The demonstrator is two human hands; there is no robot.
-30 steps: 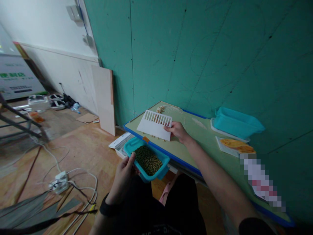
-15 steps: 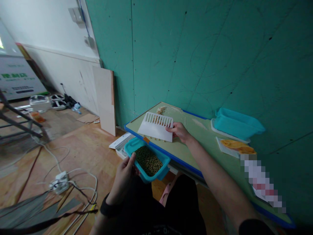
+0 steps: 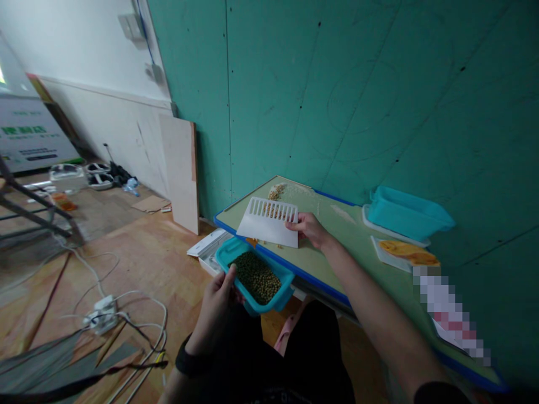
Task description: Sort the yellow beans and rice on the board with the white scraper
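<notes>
Head view, one frame. Seated at the desk, green top, blue rim, far edge against a green wall.

Left hand: closed on the bin, a teal plastic one. Thumb lies over the bin's left rim; the fingers go beneath and are hidden. The bin is off the desk, held lower than the near edge, close to the left near corner and tipped slightly toward the lap. It is filled with green beans.

Right hand: pinched shut on the right edge of the scraper, a white card with a row of slots along its top. Thumb shows on the near face, the other fingers behind. The scraper stands tilted on the desk top, its lower edge just inside the near edge, directly above the bin's far rim. Scraper and bin are near; whether they touch cannot be told.

A few tan grains lie along the scraper's lower edge. A tan heap sits at the far left corner, beyond the scraper.

Right part of the desk: second teal bin on a white lid by the far edge; white tray with yellow contents just nearer.

Floor, left: power strip with cables.
</notes>
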